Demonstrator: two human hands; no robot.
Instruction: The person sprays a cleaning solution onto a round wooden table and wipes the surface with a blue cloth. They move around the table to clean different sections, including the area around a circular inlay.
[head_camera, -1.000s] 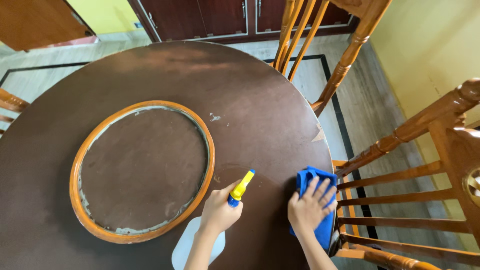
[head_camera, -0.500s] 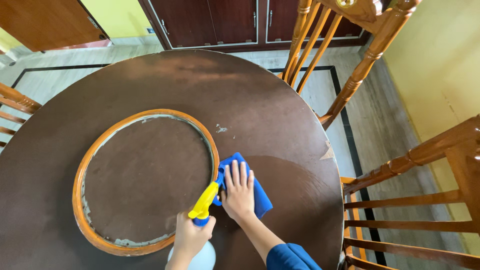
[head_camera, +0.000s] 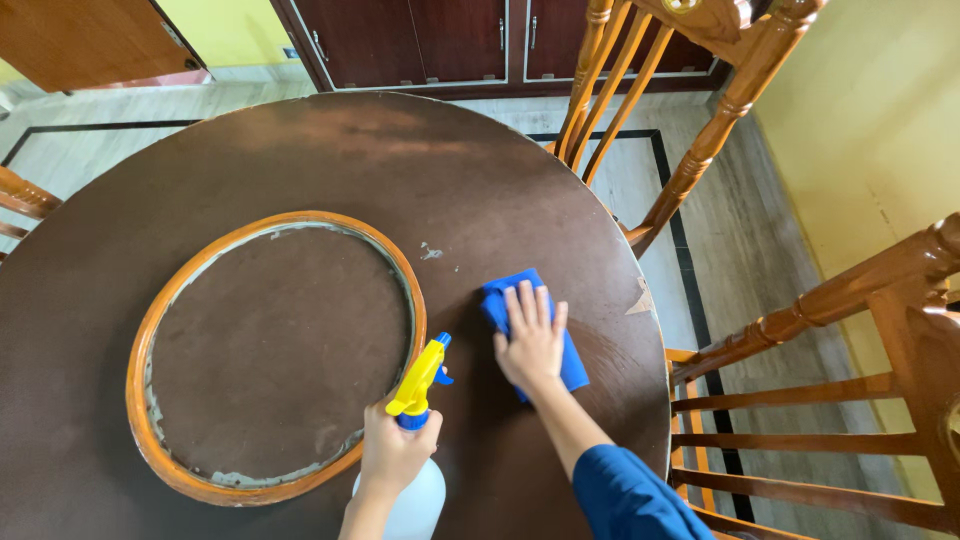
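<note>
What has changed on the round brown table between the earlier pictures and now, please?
The right hand, flat on the blue cloth, swept from the table's right edge inward to the orange wooden ring, then back partway right. The left hand kept its grip on the yellow-headed spray bottle. Nothing was let go.

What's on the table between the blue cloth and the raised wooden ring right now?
In the head view, only bare brown tabletop lies between the blue cloth and the wooden ring, plus small pale chipped spots near the ring's upper right.
</note>
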